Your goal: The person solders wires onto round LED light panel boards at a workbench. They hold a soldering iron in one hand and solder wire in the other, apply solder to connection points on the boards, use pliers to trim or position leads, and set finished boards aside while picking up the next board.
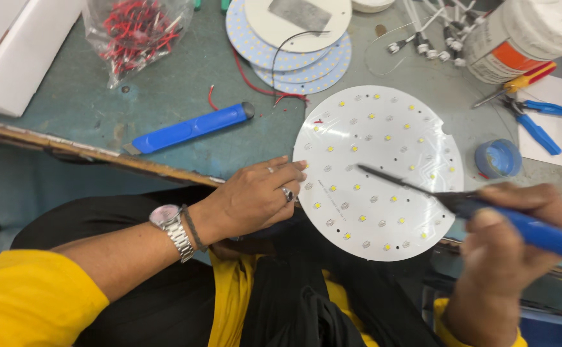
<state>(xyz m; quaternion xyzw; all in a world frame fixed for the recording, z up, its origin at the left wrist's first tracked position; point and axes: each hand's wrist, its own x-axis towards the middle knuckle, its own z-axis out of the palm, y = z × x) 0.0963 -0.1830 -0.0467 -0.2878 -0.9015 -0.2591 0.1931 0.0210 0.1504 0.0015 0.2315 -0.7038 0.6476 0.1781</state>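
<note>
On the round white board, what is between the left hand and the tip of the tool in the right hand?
In the head view, only the board's own surface: rows of small yellow and white parts on the round white board. Nothing loose lies between the left hand and the tool tip.

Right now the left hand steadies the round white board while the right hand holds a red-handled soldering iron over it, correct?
Not quite: the handle is blue, not red. In the head view the left hand steadies the round white board while the right hand holds the soldering iron over it.
</note>
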